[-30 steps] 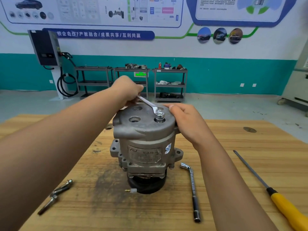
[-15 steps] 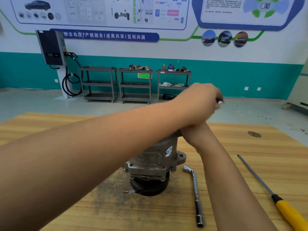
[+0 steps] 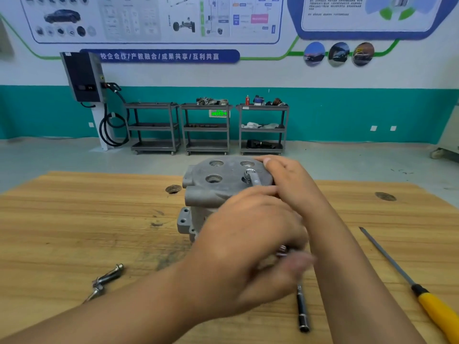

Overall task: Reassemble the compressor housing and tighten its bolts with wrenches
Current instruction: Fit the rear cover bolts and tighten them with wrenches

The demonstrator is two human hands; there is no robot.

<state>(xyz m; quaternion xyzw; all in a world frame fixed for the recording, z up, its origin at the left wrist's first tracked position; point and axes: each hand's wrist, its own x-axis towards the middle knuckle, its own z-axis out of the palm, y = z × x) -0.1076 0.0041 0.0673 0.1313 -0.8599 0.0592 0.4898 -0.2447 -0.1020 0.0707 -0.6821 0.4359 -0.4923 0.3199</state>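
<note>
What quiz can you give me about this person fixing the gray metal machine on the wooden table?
1. True or false: the screwdriver on the table has a yellow handle.
2. Where does the right hand rest? A: on the compressor housing; B: on a loose bolt; C: on the floor.
3. Fill in: the wrench sits on a ____ atop the housing.
Key: 1 true; 2 A; 3 bolt.
</note>
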